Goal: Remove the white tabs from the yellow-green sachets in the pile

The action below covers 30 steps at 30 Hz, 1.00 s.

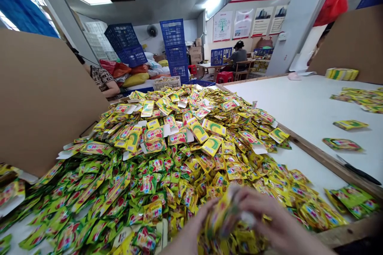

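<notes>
Low in the middle of the view, my left hand (196, 225) is closed round the left side of a yellow candy box (220, 217), which is smeared by motion. From the right, the curled fingers of my right hand (266, 211) grip the same box near its whitish end. Below and around both hands lie small yellow candy packets (245, 241). Green candy packets (149, 183) spread to the left of them. Further up the heap rest several printed yellow boxes (197, 129), some with white flaps open.
A wooden strip (311, 147) edges the heap on the right. Beyond it, a knife (359, 170) and flat yellow boxes (342, 144) lie on a white table (263, 91). Cardboard (44, 95) stands at left. Two people sit beyond, near blue crates (175, 48).
</notes>
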Each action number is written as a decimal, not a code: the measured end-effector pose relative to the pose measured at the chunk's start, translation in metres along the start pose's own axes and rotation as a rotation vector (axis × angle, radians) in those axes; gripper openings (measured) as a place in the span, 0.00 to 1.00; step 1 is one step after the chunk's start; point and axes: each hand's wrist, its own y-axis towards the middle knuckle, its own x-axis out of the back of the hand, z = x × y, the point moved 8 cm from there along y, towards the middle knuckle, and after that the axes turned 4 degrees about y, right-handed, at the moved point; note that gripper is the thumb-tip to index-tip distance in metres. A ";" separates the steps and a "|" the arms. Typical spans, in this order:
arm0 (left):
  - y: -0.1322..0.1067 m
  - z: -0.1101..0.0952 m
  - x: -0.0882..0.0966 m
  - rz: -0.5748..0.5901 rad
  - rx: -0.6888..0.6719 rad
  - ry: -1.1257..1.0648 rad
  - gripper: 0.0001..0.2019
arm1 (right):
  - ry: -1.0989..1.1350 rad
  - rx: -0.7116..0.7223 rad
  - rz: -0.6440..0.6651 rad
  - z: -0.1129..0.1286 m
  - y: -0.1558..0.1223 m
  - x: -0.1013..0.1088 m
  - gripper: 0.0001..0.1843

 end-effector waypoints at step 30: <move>0.035 -0.020 0.127 -0.593 0.039 0.909 0.17 | 0.169 -0.153 -0.161 -0.036 0.044 -0.032 0.05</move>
